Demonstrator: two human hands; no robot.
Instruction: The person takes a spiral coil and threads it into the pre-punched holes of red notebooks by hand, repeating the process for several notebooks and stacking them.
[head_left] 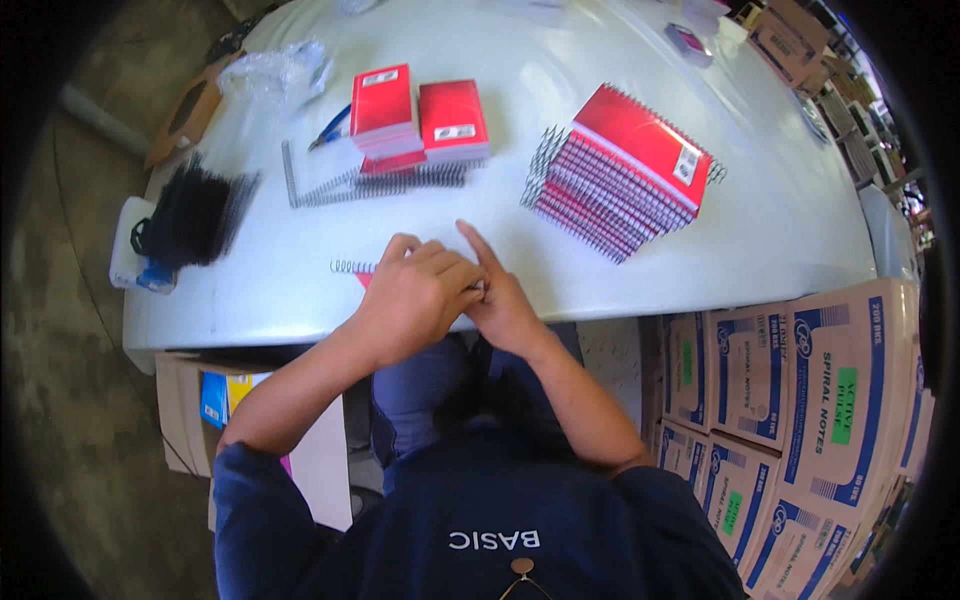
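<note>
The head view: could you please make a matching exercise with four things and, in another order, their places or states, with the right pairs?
1. bundle of black coils
2. blue-handled tool
3. spiral-bound red notebooks
4. red piece with spiral coil

A. stacked on the table, right side
B. partly covered by the left hand
C. near the left table edge
D. left of the thick red pads

Pairs: 1-C, 2-D, 3-A, 4-B

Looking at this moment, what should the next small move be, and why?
Probably ease the spiral coil a little rightward with the left hand while the right hand steadies the red notebook: coil loops jut left past its visible corner, and both hands meet just right of there.
</note>
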